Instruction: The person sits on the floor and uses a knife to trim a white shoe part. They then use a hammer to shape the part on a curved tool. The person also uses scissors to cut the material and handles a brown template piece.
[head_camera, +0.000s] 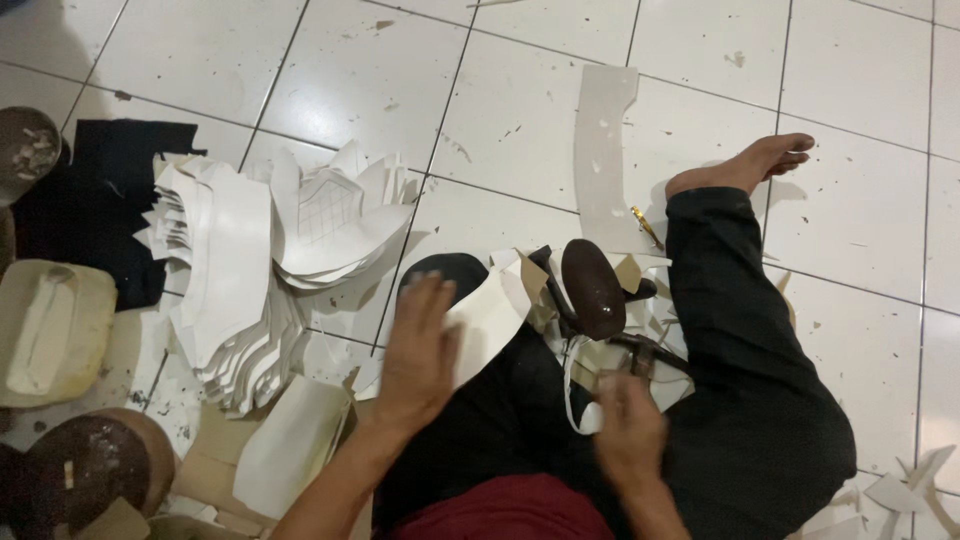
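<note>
1. Head view: I see my left hand (420, 350), grip spread wide and flat, pressing a white cut piece (487, 325) on my lap.
2. My right hand (628, 432) is blurred; I cannot tell its grip, near the dark brown shoe last (592, 288).

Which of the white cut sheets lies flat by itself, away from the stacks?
The long white curved strip on the floor tiles beside the bare foot; the other white pieces sit fanned in the stack at left.
</note>
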